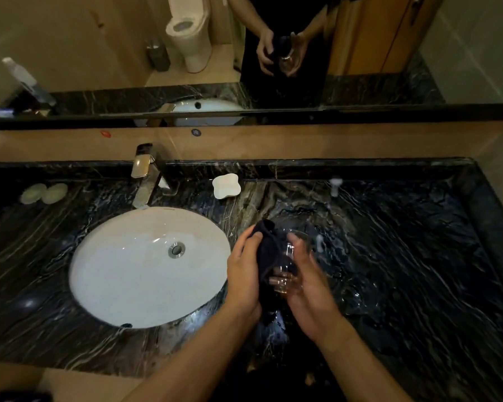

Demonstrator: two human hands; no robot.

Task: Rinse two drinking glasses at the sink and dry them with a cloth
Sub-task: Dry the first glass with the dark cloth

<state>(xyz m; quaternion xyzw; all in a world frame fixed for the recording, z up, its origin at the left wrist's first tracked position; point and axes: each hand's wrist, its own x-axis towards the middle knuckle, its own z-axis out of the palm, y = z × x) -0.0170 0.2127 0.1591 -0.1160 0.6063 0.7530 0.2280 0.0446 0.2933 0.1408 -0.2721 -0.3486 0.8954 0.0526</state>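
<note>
A clear drinking glass [288,262] is held above the dark counter [404,256], just right of the sink [128,271], likely so drips fall clear. The right hand [308,280] wraps around it; the left hand [244,271] grips a dark cloth [269,248] against it (apparently drying). Both forearms angle inward.

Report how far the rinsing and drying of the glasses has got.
Rinsing of this glass looks done: no water shows at the faucet, and the work is beside the sink. In hand: the right hand holds the glass while the left hand presses a dark cloth on it. I can't make out a second glass.
</note>
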